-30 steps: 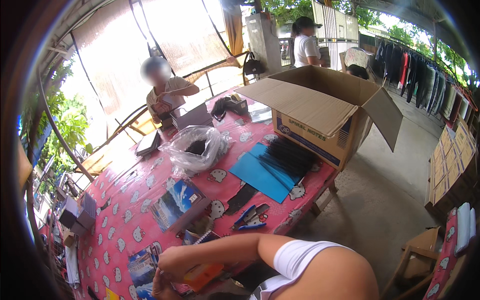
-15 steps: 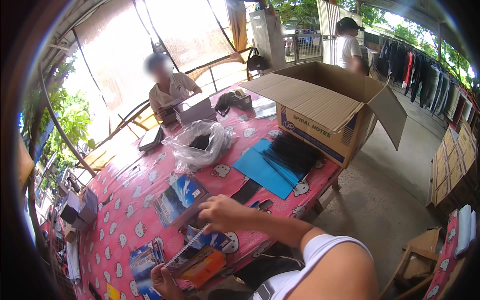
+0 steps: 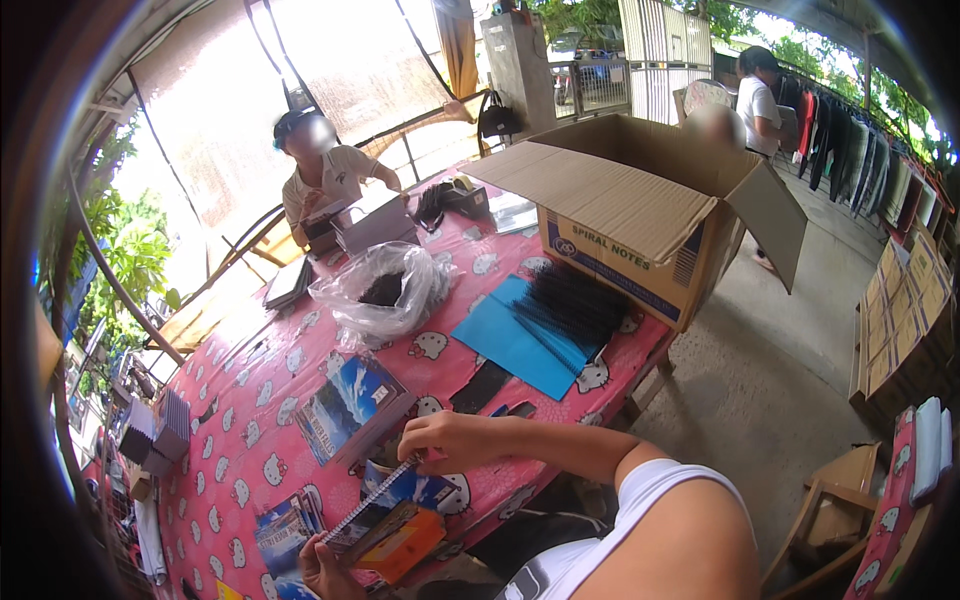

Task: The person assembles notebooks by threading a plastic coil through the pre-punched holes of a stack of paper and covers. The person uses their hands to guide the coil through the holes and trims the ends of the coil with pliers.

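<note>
At the table's near edge I hold a spiral notebook (image 3: 377, 506) tilted, its pale coil running from hand to hand. My left hand (image 3: 325, 570) is closed on the coil's lower end. My right hand (image 3: 447, 440) pinches at the upper end; its fingertips are partly hidden. Beneath and beside the notebook lie an orange flat piece (image 3: 405, 545) and a blue picture cover. Just beyond my right hand is a stack of notebooks (image 3: 352, 405) with blue-and-white picture covers. More picture-covered notebooks (image 3: 283, 530) lie left of my left hand.
A pink patterned tablecloth (image 3: 255, 420) covers the table. Black plastic coils (image 3: 575, 305) rest on blue sheets (image 3: 500, 340). A clear bag (image 3: 385, 300) holds black pieces. An open cardboard box (image 3: 610, 255) stands at the far right. One person (image 3: 335, 180) sits opposite; another (image 3: 760, 105) stands beyond the box.
My right hand has turned slightly at the coil's upper end; both hands keep the notebook. My view has shifted a little. The person opposite has moved an arm, and the far person has turned.
</note>
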The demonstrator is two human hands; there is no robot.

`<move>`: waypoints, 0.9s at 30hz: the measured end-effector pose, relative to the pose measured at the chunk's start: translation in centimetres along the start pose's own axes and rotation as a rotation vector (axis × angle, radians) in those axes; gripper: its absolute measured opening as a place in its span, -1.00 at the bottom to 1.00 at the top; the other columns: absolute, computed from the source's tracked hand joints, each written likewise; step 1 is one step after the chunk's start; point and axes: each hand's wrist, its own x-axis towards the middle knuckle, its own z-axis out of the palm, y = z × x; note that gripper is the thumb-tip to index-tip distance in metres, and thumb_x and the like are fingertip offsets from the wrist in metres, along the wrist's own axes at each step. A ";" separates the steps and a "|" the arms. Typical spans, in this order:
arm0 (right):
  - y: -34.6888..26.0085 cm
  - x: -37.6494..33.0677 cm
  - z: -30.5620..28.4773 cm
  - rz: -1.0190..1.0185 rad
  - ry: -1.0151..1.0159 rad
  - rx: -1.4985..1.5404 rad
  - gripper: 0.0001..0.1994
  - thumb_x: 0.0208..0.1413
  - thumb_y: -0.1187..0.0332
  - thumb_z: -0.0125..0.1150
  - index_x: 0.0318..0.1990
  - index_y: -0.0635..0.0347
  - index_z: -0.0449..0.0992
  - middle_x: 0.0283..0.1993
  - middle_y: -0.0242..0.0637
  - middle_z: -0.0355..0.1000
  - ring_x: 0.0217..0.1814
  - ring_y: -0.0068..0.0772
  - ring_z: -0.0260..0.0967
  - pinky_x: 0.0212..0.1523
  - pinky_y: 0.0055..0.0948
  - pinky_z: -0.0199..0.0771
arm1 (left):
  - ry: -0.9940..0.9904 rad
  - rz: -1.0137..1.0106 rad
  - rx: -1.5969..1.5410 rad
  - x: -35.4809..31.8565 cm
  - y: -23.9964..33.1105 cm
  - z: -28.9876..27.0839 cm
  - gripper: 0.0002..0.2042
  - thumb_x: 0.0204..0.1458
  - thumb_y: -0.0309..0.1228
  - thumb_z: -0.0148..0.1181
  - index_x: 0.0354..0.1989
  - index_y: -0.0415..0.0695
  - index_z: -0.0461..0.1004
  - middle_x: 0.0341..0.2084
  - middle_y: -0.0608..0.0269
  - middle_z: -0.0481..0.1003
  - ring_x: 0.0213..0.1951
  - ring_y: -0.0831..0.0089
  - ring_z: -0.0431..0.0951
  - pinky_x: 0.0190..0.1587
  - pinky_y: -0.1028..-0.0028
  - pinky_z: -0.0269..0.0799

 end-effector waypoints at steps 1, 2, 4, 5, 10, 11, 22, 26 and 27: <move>0.1 0.0 0.2 0.013 -0.002 0.017 -0.81 -0.06 0.53 0.24 -0.23 0.22 0.49 -0.25 -0.27 0.41 -0.42 -0.38 0.44 -0.39 -0.47 0.45 | 0.021 0.016 0.023 0.1 0.0 0.1 -0.84 0.10 -0.53 0.16 -0.14 -0.23 0.48 -0.30 0.27 0.54 -0.29 0.57 0.52 -0.21 0.60 0.43; -0.1 0.0 0.4 0.020 -0.007 0.015 -0.82 -0.06 0.53 0.25 -0.25 0.22 0.49 -0.27 -0.26 0.42 -0.41 -0.35 0.44 -0.38 -0.45 0.45 | 0.010 0.009 0.014 -0.1 0.1 -0.2 -0.82 0.10 -0.51 0.17 -0.13 -0.24 0.46 -0.30 0.28 0.53 -0.28 0.57 0.52 -0.20 0.59 0.42; -0.6 0.1 0.4 0.038 -0.019 0.012 -0.83 -0.08 0.54 0.25 -0.27 0.23 0.50 -0.31 -0.25 0.42 -0.38 -0.30 0.45 -0.36 -0.41 0.46 | -0.012 -0.007 -0.005 -0.5 0.5 -0.2 -0.79 0.11 -0.47 0.18 -0.10 -0.24 0.44 -0.31 0.30 0.52 -0.27 0.57 0.50 -0.17 0.57 0.41; -0.6 0.1 0.3 -0.007 0.008 -0.013 -0.83 -0.09 0.55 0.26 -0.28 0.22 0.50 -0.32 -0.24 0.43 -0.36 -0.28 0.45 -0.34 -0.40 0.46 | 0.009 0.007 0.025 -0.6 0.6 0.3 -0.77 0.07 -0.46 0.22 -0.12 -0.25 0.43 -0.31 0.28 0.49 -0.27 0.54 0.48 -0.15 0.54 0.41; 0.5 -0.5 0.2 -0.034 0.024 -0.038 -0.77 -0.13 0.57 0.29 -0.24 0.20 0.53 -0.27 -0.20 0.48 -0.28 -0.21 0.48 -0.30 -0.35 0.49 | -0.060 0.001 0.262 0.1 1.0 0.5 -0.69 0.01 -0.32 0.32 -0.18 -0.27 0.46 -0.34 0.31 0.48 -0.33 0.59 0.42 -0.27 0.59 0.32; -0.1 -0.6 0.0 0.019 0.001 -0.032 -0.75 -0.14 0.57 0.28 -0.22 0.21 0.53 -0.25 -0.21 0.49 -0.28 -0.23 0.49 -0.30 -0.36 0.49 | -0.040 -0.003 0.305 0.0 1.6 1.4 -0.73 -0.01 -0.36 0.33 -0.22 -0.27 0.48 -0.33 0.28 0.50 -0.35 0.59 0.43 -0.27 0.60 0.33; -1.2 -0.5 0.4 -0.013 0.014 -0.052 -0.74 -0.21 0.60 0.19 -0.25 0.26 0.49 -0.38 -0.24 0.41 -0.43 -0.31 0.44 -0.39 -0.42 0.48 | -0.032 0.051 0.190 0.2 1.6 0.3 -0.83 0.00 -0.53 0.28 -0.24 -0.28 0.48 -0.33 0.27 0.52 -0.32 0.57 0.46 -0.21 0.60 0.34; -0.7 -1.2 1.8 0.066 0.152 -0.128 -0.76 -0.19 0.60 0.16 -0.26 0.29 0.47 -0.41 -0.24 0.36 -0.46 -0.31 0.42 -0.40 -0.41 0.46 | -0.040 0.067 0.160 0.5 1.6 1.8 -0.85 0.02 -0.52 0.26 -0.25 -0.27 0.48 -0.33 0.25 0.51 -0.30 0.58 0.45 -0.20 0.57 0.35; -0.7 -1.3 2.0 0.090 0.160 -0.137 -0.77 -0.18 0.60 0.16 -0.26 0.30 0.47 -0.41 -0.25 0.36 -0.46 -0.32 0.41 -0.41 -0.42 0.46 | -0.026 0.092 0.175 0.5 1.9 2.4 -0.85 0.02 -0.51 0.25 -0.26 -0.27 0.47 -0.32 0.24 0.51 -0.30 0.57 0.45 -0.19 0.55 0.35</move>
